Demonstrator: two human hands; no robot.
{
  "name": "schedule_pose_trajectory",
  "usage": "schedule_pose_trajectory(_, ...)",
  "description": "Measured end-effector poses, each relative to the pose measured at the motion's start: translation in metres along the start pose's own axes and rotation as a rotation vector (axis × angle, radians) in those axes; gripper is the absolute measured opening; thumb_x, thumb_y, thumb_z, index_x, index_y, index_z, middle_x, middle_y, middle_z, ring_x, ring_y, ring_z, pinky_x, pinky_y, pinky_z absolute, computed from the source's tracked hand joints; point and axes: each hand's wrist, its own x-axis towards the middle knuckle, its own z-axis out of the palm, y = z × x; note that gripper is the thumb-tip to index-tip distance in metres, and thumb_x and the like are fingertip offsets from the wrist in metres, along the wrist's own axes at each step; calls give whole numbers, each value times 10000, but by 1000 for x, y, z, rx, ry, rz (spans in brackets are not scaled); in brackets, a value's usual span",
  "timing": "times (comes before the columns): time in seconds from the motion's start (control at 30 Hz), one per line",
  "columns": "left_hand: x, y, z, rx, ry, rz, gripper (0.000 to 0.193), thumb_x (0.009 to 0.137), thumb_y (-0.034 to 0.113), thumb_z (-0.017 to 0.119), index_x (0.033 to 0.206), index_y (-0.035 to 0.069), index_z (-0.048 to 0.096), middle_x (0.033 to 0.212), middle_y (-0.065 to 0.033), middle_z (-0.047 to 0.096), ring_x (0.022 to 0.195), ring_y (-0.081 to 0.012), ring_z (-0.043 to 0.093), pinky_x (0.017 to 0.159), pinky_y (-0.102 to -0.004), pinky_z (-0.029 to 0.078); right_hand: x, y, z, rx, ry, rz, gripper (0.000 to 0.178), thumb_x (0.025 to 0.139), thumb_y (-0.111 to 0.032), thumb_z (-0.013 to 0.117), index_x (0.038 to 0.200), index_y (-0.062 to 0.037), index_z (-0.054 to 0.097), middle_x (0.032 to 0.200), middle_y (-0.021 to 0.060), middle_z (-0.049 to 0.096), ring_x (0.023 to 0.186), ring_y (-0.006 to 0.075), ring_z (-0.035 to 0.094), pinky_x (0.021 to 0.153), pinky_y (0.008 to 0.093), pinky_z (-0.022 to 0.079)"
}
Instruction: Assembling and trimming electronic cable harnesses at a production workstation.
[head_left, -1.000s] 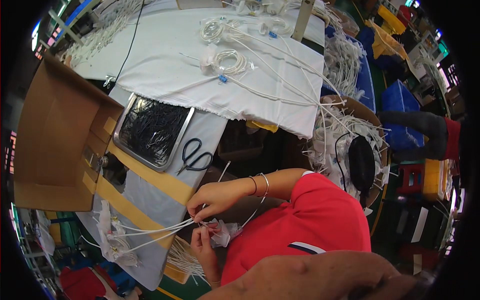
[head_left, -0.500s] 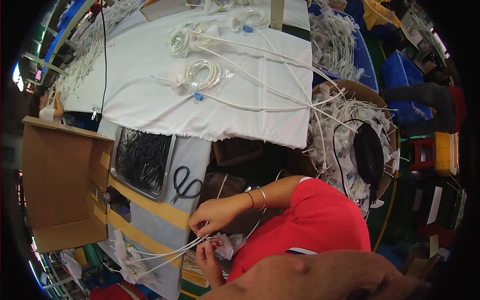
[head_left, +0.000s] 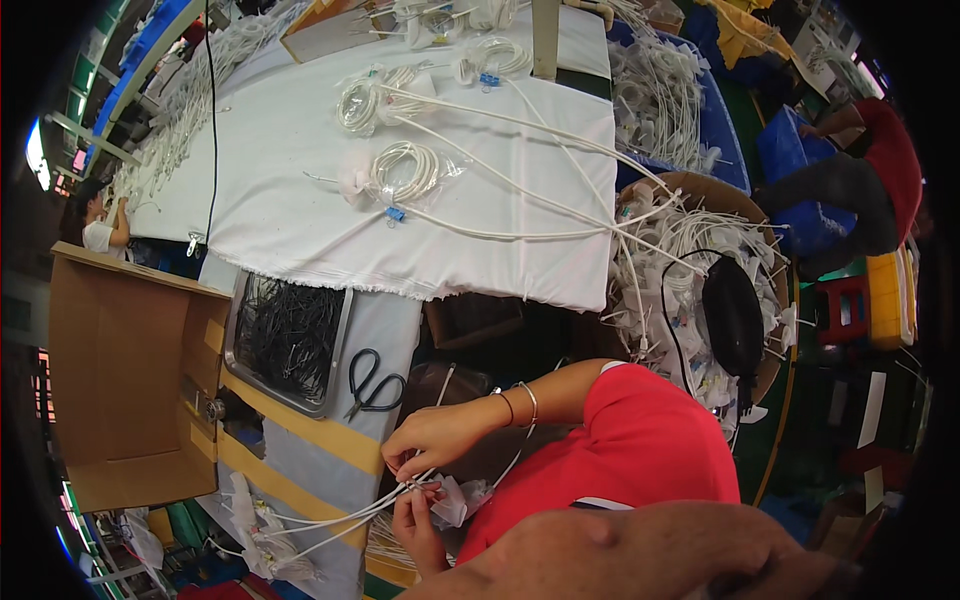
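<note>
A bundle of white cables (head_left: 345,516) runs from the table's lower end into my two hands. My right hand (head_left: 437,437), with bracelets at its wrist, is closed on the cables from above. Below it, my left hand (head_left: 418,528) pinches the same bundle close to the right fingertips. Whether a small tie sits between the fingers I cannot make out. A clear plastic bag (head_left: 463,500) hangs beside the left hand. At the bundle's other end, bagged white pieces (head_left: 262,530) lie on the table.
Near my hands are black scissors (head_left: 374,384) and a metal tray (head_left: 333,385) of thin black strips. An open cardboard box (head_left: 130,380) stands left. Coiled cables (head_left: 405,172) lie on white cloth (head_left: 285,215). A full round carton (head_left: 783,372) stands right; another person (head_left: 880,180) bends over a blue bin (head_left: 785,150).
My hands stay on the cables, with the right fingers slightly shifted around the bundle. The view has moved a little, and more of the person at the right shows.
</note>
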Motion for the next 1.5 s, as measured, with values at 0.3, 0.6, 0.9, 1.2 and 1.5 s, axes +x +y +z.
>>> schedule_pose_trajectory(0.3, -6, -3, -16, -42, -49, -36, 213, 1024, 159, 503, 912, -8, 572, 980, -151, 672, 812, -184, 636, 810, -332, 504, -36, -51, -43, 216, 209, -87, 238, 951, -199, 659, 1081, 0, 639, 1016, 93, 683, 907, 212, 675, 823, 331, 532)
schedule_pose_trajectory(0.6, -9, -8, -22, -41, -75, 4, 217, 1025, 161, 501, 916, -11, 578, 985, -158, 672, 817, -186, 642, 817, -330, 511, -54, -54, -73, 1048, -252, -928, 232, 953, -259, 648, 929, -29, 622, 710, 83, 612, 678, 228, 644, 655, 364, 541)
schedule_pose_trajectory(0.9, -14, -8, -21, -54, -28, 8, 228, 1027, 168, 499, 911, -14, 575, 984, -166, 675, 813, -186, 645, 815, -324, 510, -33, -55, -54, 183, 106, -109, 289, 957, -290, 644, 928, -4, 670, 914, 88, 681, 840, 237, 665, 760, 338, 535)
schedule_pose_trajectory(1.2, -17, -2, -15, -15, 19, 17, 220, 1025, 165, 502, 917, -10, 582, 977, -157, 684, 822, -176, 641, 820, -309, 499, -15, -30, -3, -163, 180, -31, 389, 892, -337, 697, 1129, -46, 595, 1100, 113, 617, 1056, 302, 589, 899, 391, 466)
schedule_pose_trajectory(1.5, -15, -6, -14, -57, -33, 18, 204, 1012, 139, 525, 939, -25, 622, 976, -134, 698, 865, -154, 635, 832, -289, 485, -1, -32, 4, -291, 24, -114, 245, 889, -310, 692, 988, -91, 650, 1120, 82, 621, 1082, 253, 580, 928, 400, 423)
